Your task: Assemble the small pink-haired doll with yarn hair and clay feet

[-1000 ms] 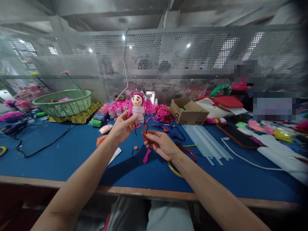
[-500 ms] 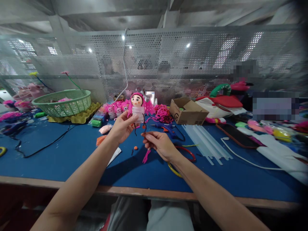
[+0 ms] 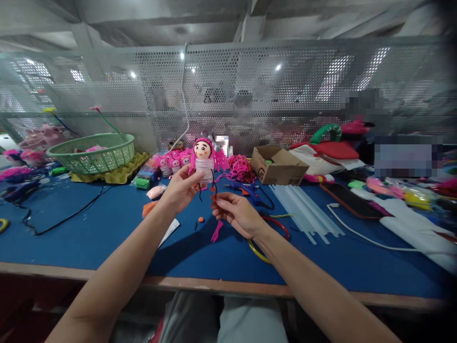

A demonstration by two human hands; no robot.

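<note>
My left hand point(image 3: 183, 189) is closed around the white ribbed body of a pink-haired doll point(image 3: 203, 150), held upright above the table. Thin dark legs dangle from the doll, with a small orange piece on one of them. At the lower end of that leg, my right hand point(image 3: 233, 212) pinches with thumb and fingers; a bit of orange shows at the fingertips. Below, on the blue table, lie a small orange ball point(image 3: 201, 219), a short dark piece point(image 3: 196, 226) and a bundle of pink yarn point(image 3: 217, 231).
Behind the hands are several similar dolls point(image 3: 175, 165), a heap of pink yarn point(image 3: 243, 167), a blue glue gun point(image 3: 246, 190) and a cardboard box point(image 3: 280, 166). Translucent sticks point(image 3: 305, 209) and a phone point(image 3: 353, 201) lie right; a green basket point(image 3: 93, 155) stands left.
My right fingers have shifted slightly up around the end of the doll's leg. My left hand and the doll have hardly moved.
</note>
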